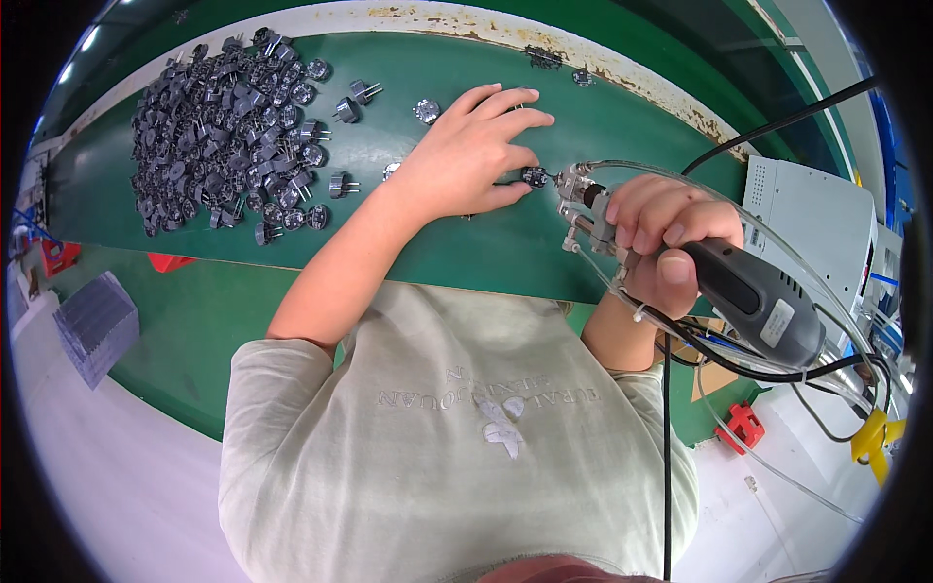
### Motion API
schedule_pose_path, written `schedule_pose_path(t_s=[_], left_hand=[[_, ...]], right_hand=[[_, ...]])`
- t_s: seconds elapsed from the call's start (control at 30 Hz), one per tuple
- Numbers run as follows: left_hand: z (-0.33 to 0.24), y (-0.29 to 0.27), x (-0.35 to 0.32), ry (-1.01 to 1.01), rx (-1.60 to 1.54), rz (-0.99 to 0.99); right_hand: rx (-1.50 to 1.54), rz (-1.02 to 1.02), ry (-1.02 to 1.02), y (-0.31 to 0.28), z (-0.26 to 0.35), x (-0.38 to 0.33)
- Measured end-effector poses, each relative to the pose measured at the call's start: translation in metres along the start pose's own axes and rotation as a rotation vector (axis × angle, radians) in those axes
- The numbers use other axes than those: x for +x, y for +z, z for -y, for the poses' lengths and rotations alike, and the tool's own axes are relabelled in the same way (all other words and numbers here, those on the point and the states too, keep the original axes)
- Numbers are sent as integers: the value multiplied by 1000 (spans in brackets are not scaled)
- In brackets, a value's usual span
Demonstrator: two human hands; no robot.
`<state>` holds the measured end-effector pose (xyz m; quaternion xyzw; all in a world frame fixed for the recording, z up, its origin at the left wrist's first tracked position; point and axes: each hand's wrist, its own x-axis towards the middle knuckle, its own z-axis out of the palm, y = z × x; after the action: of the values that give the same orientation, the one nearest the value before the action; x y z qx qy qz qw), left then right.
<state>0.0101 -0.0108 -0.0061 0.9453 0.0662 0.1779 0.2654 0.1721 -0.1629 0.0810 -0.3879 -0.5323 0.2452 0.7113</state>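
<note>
Right hand (653,225) grips grey power tool (748,291); left hand (471,151) pins small part (534,177).

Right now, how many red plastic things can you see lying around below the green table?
3. One red piece sits at the far left edge, another lies just under the table's front edge on the left, and a third is at lower right. Others may be hidden.

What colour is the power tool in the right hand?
Dark grey, best seen in the head view: the power tool gripped by the right hand.
</note>
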Motion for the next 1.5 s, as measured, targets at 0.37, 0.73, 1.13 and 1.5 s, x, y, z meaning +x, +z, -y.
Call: schedule_pose_path(t_s=[0.37, 0.73, 1.13, 1.5], left_hand=[[1, 3, -2, 34, -30, -4], [3, 4, -2, 29, -11, -11], [1, 0, -4, 34, -48, 3], [1, -1, -4, 22, -52, 10]], right_hand=[[-68, 112, -17, 6, -11, 6], [-21, 25, -25, 7, 25, 10], [52, 55, 60, 5, 8, -1], [23, 67, 87, 9, 5, -2]])
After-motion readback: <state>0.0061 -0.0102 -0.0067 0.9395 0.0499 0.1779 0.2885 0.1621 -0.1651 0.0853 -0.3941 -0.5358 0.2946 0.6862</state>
